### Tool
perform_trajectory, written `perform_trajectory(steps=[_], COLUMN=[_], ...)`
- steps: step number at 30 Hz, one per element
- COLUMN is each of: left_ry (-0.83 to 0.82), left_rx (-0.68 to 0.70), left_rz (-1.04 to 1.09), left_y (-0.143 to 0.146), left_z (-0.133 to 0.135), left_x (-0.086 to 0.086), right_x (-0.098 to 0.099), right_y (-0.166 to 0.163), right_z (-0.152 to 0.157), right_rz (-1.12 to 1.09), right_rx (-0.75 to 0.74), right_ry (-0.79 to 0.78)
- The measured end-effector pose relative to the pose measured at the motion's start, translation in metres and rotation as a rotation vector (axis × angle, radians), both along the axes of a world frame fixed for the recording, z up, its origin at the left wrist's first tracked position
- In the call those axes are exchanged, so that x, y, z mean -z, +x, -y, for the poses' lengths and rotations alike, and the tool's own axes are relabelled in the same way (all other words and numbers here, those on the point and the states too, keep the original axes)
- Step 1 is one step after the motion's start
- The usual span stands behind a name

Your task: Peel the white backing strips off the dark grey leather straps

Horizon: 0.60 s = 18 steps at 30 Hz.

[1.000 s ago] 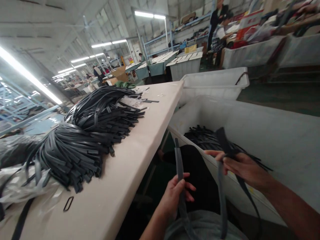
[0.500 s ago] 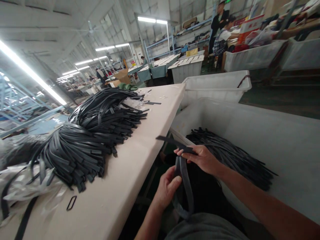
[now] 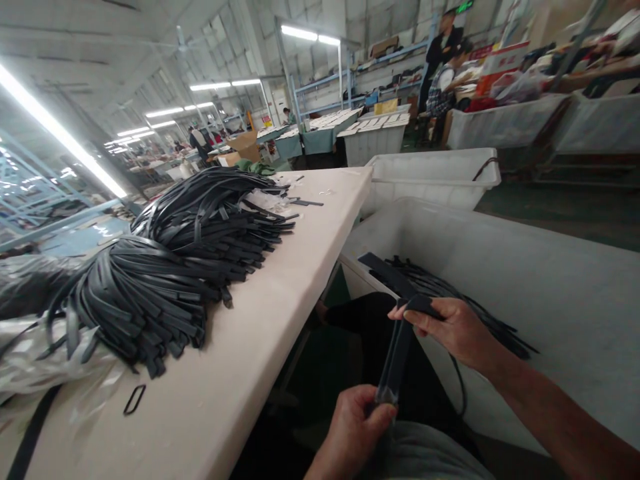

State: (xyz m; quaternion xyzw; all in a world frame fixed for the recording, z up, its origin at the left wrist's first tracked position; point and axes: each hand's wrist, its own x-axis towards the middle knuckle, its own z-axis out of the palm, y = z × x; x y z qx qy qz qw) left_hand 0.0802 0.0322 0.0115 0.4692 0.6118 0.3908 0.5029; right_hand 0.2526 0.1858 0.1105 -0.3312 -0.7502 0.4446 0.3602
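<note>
Between my two hands runs a dark strap (image 3: 399,357), folded into two layers that lie close together. My right hand (image 3: 445,327) pinches its upper part, and a flat free end juts out to the upper left over the bin. Lower down, my left hand (image 3: 357,420) grips the strap between thumb and fingers near my lap. A thin dark length also hangs below my right hand beside the bin wall. On the table to the left lie big heaps of similar dark straps (image 3: 145,287). A black rectangular ring (image 3: 135,399) rests near them on the tabletop.
The pale table (image 3: 280,307) has its long edge just left of my hands. A large white bin (image 3: 560,287) at my right holds more dark straps (image 3: 480,323). Another white bin (image 3: 435,173) stands behind it. Two people are at the back right, near loaded bins.
My left hand has moved down and my right hand to the right, drawing the strap's loop into a straight, narrow double length. The free end has shifted right, over the bin.
</note>
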Motion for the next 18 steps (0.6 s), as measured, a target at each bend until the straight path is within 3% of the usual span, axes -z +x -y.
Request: perform_trajectory(steps=[3, 7, 9, 11, 14, 18], left_ry=[0.052, 0.073, 0.044, 0.003, -0.037, -0.079], left_rx=[-0.103, -0.269, -0.316, -0.356, -0.419, -0.462], left_rz=[0.029, 0.214, 0.23, 0.185, 0.094, -0.059], left_y=[-0.005, -0.031, -0.047, -0.061, -0.076, -0.092], left_z=[-0.004, 0.0, 0.011, 0.026, 0.052, 0.081], left_x=[0.011, 0.029, 0.042, 0.058, 0.085, 0.118], right_x=[-0.011, -0.047, -0.062, -0.065, -0.042, 0.022], right_y=[0.014, 0.028, 0.028, 0.021, -0.002, -0.031], right_z=[-0.016, -0.051, -0.072, -0.092, -0.125, -0.165], right_rz=[0.056, 0.061, 0.086, 0.123, 0.174, 0.296], right_rx=[0.209, 0.597, 0.636, 0.566, 0.37, 0.178], right_ry=[0.096, 0.445, 0.656, 0.774, 0.767, 0.621])
